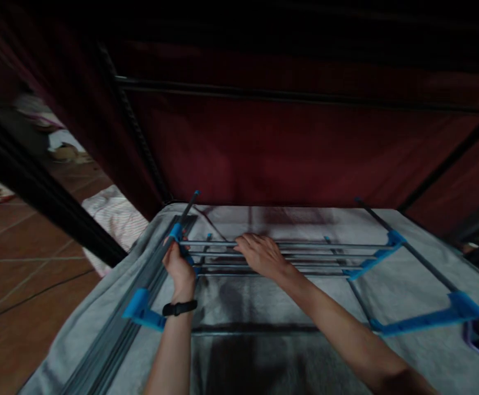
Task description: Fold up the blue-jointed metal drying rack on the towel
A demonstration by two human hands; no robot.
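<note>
A rack of grey metal tubes (330, 245) with blue plastic connectors lies partly assembled on a grey blanket. My left hand (177, 266), with a black band on its wrist, is closed around the blue connector (176, 231) at the rack's left end. Part of that connector is hidden by the fingers. Over the nearby cross tubes, my right hand (260, 253) curls its fingers round the topmost one. Another blue connector (393, 241) joins the tubes at the far right end. Closer to me are more blue connectors, one at the left (141, 310) and one at the right (428, 319).
A bundle of loose grey tubes (103, 343) lies along the blanket's left side. Dark red fabric (264, 153) on a dark frame rises behind. A dark post (58, 203) stands at left, beside striped cloth (114, 219) on the tiled floor (26, 296).
</note>
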